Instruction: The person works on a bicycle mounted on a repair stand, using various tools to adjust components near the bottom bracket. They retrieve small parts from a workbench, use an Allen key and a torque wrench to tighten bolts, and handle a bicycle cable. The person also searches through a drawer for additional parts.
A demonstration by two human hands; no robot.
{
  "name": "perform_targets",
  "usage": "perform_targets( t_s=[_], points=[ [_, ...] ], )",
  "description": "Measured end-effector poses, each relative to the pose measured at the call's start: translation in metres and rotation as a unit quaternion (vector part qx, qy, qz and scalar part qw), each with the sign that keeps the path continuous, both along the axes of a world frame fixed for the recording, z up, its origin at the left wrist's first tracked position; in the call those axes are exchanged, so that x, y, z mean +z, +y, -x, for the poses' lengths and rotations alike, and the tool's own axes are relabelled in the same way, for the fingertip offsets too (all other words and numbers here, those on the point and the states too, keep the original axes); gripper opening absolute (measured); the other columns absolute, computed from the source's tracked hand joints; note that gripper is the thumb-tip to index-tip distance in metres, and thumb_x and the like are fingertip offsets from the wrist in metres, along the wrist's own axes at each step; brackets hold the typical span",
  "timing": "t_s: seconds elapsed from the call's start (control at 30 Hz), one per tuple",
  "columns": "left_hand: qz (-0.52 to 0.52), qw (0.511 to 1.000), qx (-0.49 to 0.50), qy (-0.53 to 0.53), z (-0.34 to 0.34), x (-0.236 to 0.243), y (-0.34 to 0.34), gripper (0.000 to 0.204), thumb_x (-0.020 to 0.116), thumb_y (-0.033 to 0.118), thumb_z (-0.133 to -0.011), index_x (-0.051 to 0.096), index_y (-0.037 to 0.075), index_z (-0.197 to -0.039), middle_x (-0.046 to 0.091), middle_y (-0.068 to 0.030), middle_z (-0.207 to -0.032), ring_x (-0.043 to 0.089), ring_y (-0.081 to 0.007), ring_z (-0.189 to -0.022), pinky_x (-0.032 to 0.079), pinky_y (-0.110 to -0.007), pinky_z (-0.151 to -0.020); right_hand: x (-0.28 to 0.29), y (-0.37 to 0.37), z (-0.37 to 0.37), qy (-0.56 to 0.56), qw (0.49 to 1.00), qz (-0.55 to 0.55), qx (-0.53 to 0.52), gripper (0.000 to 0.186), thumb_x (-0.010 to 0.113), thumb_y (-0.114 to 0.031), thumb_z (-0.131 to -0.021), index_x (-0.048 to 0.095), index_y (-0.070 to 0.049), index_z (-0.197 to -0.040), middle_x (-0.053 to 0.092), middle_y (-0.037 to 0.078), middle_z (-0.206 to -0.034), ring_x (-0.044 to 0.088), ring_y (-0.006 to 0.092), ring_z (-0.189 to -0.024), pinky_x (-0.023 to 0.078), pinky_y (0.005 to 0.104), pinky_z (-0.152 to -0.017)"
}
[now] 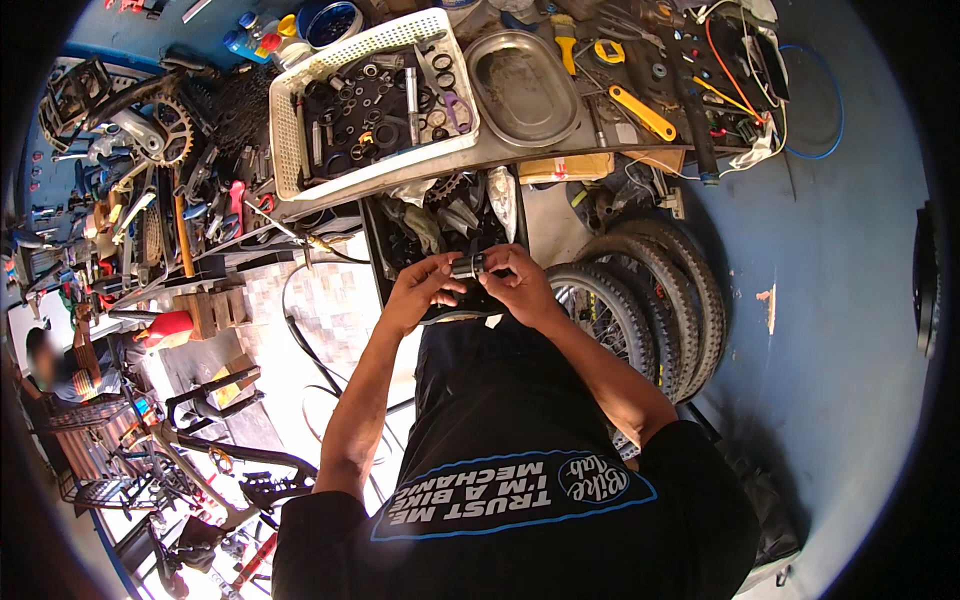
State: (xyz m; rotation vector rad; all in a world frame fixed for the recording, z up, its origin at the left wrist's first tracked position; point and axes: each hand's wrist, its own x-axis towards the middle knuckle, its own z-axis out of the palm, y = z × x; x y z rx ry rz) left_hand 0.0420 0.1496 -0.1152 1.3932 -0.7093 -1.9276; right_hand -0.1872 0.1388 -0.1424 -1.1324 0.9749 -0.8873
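Note:
Both hands meet in front of my chest over a black crate of parts. My left hand and my right hand grip the two ends of a short dark cylindrical metal part with a silver band. The fingers of both hands curl around it, and its ends are hidden by them. My forearms come up from below over my black shirt.
A workbench above holds a white plastic basket of rings and bearings, a steel oval tray and a yellow wrench. Bicycle tyres lean at the right. Tools, sprockets and a chainring lie left. A person sits far left.

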Motion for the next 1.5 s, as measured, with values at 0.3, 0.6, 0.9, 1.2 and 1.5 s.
perform_targets(
  t_s=[0.3,0.6,0.9,1.2,1.5],
  points=[
    [0.149,0.986,0.026,-0.064,0.008,0.020,0.013,0.036,0.069,-0.003,-0.094,0.062,0.002,-0.130,0.069,-0.0039,-0.102,0.065,-0.0102,-0.086,0.054,-0.026,-0.076,0.018,-0.014,0.028,-0.191,0.928,-0.301,0.111,0.033,0.063,-0.032,-0.104,0.065,-0.004,-0.121,0.061,0.004,-0.116,0.062,0.0144,-0.102,0.055,0.0298,-0.075],
    [0.083,0.995,0.007,-0.061,0.002,0.026,0.014,0.043,0.074,-0.006,-0.088,0.062,0.004,-0.128,0.061,-0.0014,-0.108,0.058,-0.0068,-0.082,0.049,-0.022,-0.077,0.019,-0.009,0.021,-0.101,0.968,-0.206,0.104,0.035,0.059,-0.035,-0.107,0.065,-0.004,-0.123,0.063,0.004,-0.108,0.061,0.0134,-0.098,0.054,0.0301,-0.073],
    [0.111,0.993,0.032,0.018,0.007,0.024,0.022,0.047,0.067,-0.008,-0.091,0.058,0.005,-0.136,0.063,-0.0018,-0.114,0.060,-0.0082,-0.091,0.051,-0.024,-0.079,0.018,0.003,0.012,0.014,0.996,-0.020,0.091,0.034,0.081,-0.020,-0.092,0.064,-0.005,-0.117,0.064,0.004,-0.098,0.063,0.0107,-0.079,0.053,0.0294,-0.067],
    [0.082,0.984,0.061,0.145,0.002,0.017,0.030,0.048,0.061,-0.007,-0.095,0.055,0.006,-0.140,0.067,-0.0054,-0.121,0.064,-0.0121,-0.098,0.055,-0.028,-0.083,0.076,-0.007,0.003,0.200,0.954,0.197,0.104,0.052,0.085,-0.032,-0.084,0.061,-0.009,-0.124,0.064,0.007,-0.097,0.068,0.0202,-0.079,0.057,0.0348,-0.069],
    [0.102,0.985,0.091,0.110,0.006,0.014,0.036,0.050,0.069,-0.007,-0.092,0.057,0.006,-0.138,0.066,-0.0046,-0.119,0.064,-0.0113,-0.095,0.054,-0.027,-0.083,0.072,-0.005,0.001,0.196,0.961,0.172,0.095,0.046,0.078,-0.010,-0.087,0.062,-0.006,-0.129,0.065,0.007,-0.101,0.067,0.0158,-0.083,0.058,0.0309,-0.070]
  ],
)
